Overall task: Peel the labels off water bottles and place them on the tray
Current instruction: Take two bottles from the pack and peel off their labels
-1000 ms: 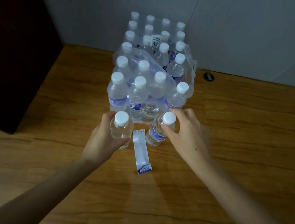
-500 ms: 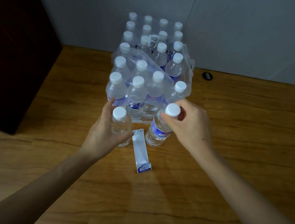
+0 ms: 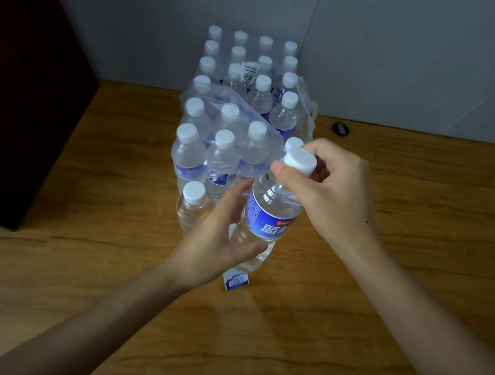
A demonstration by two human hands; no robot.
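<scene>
A water bottle with a blue label (image 3: 267,215) is lifted off the wooden table (image 3: 379,301) and tilted toward me. My right hand (image 3: 329,190) grips it at the neck, just under the white cap. My left hand (image 3: 221,241) wraps the lower part of that bottle from the left. A bare bottle without a label (image 3: 193,205) stands on the table just left of my left hand. A peeled label strip (image 3: 236,281) lies flat on the table, mostly hidden under the held bottle. No tray is in view.
A shrink-wrapped pack of several labelled bottles (image 3: 230,121) stands behind my hands, its plastic torn open at the front. A dark cabinet (image 3: 25,96) fills the left side. A small black disc (image 3: 341,128) lies near the grey wall.
My right hand has lifted the labelled bottle up and toward me. My left hand has let go of the bare bottle, which now stands alone, and has moved right onto the labelled one.
</scene>
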